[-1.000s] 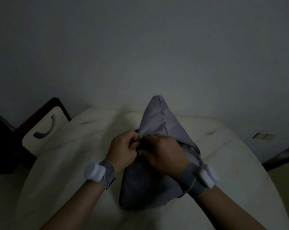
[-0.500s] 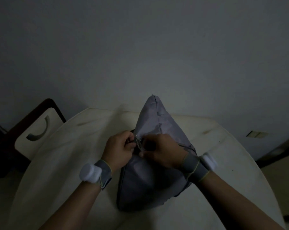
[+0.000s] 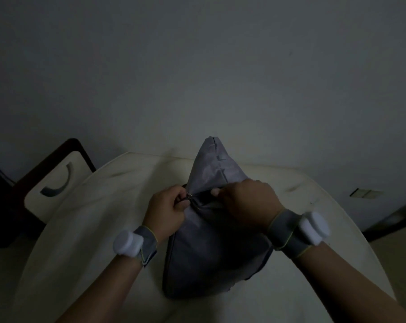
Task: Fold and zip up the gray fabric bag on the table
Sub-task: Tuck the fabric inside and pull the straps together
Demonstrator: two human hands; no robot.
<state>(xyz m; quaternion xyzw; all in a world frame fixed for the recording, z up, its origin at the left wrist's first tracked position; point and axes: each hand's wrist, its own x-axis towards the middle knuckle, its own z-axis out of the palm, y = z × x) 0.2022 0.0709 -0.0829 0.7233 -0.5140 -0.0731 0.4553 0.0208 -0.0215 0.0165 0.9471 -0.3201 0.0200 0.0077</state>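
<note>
On the round cream table [image 3: 85,229], near its middle, lies the gray fabric bag [image 3: 211,255]. Its near part lies flat and dark on the tabletop, while its far part rises in a loose peak that leans toward the wall [image 3: 197,66]. A stitched seam runs down the peak, and a small tab of fabric shows on its right slope. No brand, label or writing can be read on the bag; the light is too dim to make out any print.

At the base of the peak, the left hand [image 3: 167,210] grips the bag's left edge, fingers curled and thumb pressed in, pinching at the small metal zipper pull [image 3: 189,195], which glints just beside the fingertips. The right hand [image 3: 248,203] is just to the right, touching the bag, knuckles up, its fingers curled over a fold of fabric and holding it down along the zipper line. The two hands are close together but do not touch.

Each wrist carries a gray wristband with a white round device: one on the left wrist [image 3: 129,243], one on the right wrist [image 3: 311,227]. No markings can be read on either.

Beyond the table's left edge stands a dark-framed chair [image 3: 55,180] with a pale seat panel bearing a curved gray mark. Low on the wall at far right sits a pale wall plate [image 3: 365,193].
</note>
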